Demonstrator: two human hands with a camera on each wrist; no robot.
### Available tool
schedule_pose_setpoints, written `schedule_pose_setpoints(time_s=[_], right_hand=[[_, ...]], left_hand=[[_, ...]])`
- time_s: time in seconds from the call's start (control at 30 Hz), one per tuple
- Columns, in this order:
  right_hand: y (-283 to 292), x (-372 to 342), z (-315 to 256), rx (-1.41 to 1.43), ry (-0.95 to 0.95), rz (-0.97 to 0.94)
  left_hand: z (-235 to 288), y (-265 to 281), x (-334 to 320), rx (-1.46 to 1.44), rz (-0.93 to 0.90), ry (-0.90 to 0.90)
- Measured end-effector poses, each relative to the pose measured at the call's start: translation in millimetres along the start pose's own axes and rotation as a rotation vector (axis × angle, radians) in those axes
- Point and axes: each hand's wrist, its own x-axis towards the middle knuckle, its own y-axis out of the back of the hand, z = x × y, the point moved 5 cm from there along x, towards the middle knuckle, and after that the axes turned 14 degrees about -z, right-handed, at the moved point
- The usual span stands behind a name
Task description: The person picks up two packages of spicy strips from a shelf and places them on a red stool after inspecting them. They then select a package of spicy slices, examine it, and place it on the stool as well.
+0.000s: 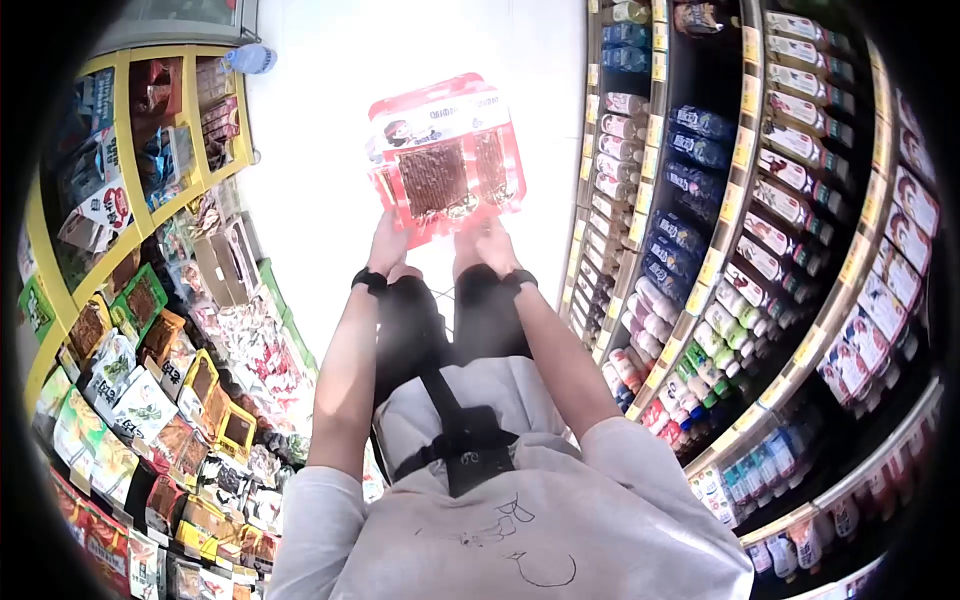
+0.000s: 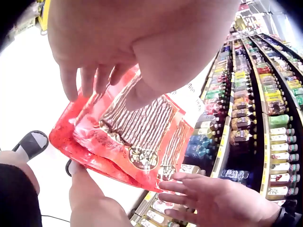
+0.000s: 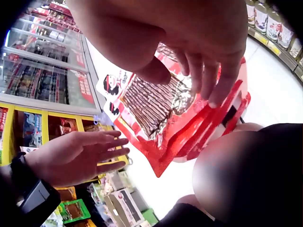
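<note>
A red snack bag (image 1: pixel 436 180) with a clear window over rows of brown strips is held out in front of the knees. It has a white header with a cartoon face, and folded red layers (image 3: pixel 189 135) show along one side in the right wrist view. My left hand (image 1: pixel 391 245) and right hand (image 1: pixel 488 247) are at its lower edge, one on either side. From the right wrist, the left hand (image 3: pixel 78 156) shows straight, spread fingers beside the bag. Likewise, the right hand (image 2: pixel 222 198) extends its fingers toward the bag's edge in the left wrist view.
Shelves of bottles (image 1: pixel 790 170) curve along the right. On the left are a yellow-framed rack (image 1: pixel 125 150) and many packaged snacks (image 1: pixel 150 410). A glass-doored cabinet (image 3: pixel 42 71) stands beyond the rack. A bottle with a blue label (image 1: pixel 250 59) is at the rack's far end.
</note>
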Motion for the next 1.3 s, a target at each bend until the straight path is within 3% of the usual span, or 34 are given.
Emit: schedule_pose_setpoints(time_s=[0.07, 0.13, 0.2, 0.27, 0.37, 0.4, 0.47, 0.67, 0.8, 0.97, 1.03, 1.07, 1.13, 1.17, 1.2, 1.27, 1.3], right_hand=[[8, 25, 0, -0.025, -0.042, -0.041], [17, 43, -18, -0.059, 0.082, 0.003], [20, 59, -12, 0.141, -0.025, -0.086], [19, 73, 9, 0.129, -0.092, -0.158], [32, 77, -3, 0.015, -0.06, -0.242], [36, 76, -6, -0.001, -0.019, -0.275], [45, 70, -16, -0.038, 0.069, -0.342], [83, 33, -50, 0.102, 0.104, -0.661], [98, 0, -69, 0.242, 0.139, -0.812], [103, -33, -72, 0.11, 0.197, -0.752], [97, -54, -73, 0.18, 0.276, -0.726], [92, -66, -71, 0.131, 0.287, -0.727], [80, -87, -71, 0.015, 0.331, -0.733], [74, -65, -39, -0.279, 0.395, -0.676], [65, -88, -47, -0.188, 0.456, -0.696], [45, -88, -21, -0.434, 0.533, -0.71], [35, -115, -36, -0.518, 0.53, -0.755]], left_hand=[[-4, -3, 27, 0.039, 0.117, 0.018], [3, -9, 37, -0.006, 0.168, 0.083], [32, -8, 42, -0.135, 0.151, 0.178], [-6, -8, 48, -0.089, 0.246, 0.324], [2, -1, 46, -0.041, 0.229, 0.467], [10, 3, 43, 0.054, 0.243, 0.439], [20, 3, 33, 0.015, 0.079, 0.44], [37, -2, 8, -0.348, -0.177, 0.185], [90, -15, -26, -0.403, -0.154, 0.124], [76, -40, -66, -0.324, -0.049, -0.033], [38, -55, -80, -0.312, 0.022, -0.093], [23, -61, -90, -0.308, 0.065, -0.122], [42, -74, -129, -0.378, 0.104, -0.268], [49, -79, -152, -0.324, 0.11, -0.257], [50, -85, -173, -0.273, 0.119, -0.241], [33, -99, -208, -0.343, 0.213, -0.25], [16, -107, -222, -0.38, 0.228, -0.218]])
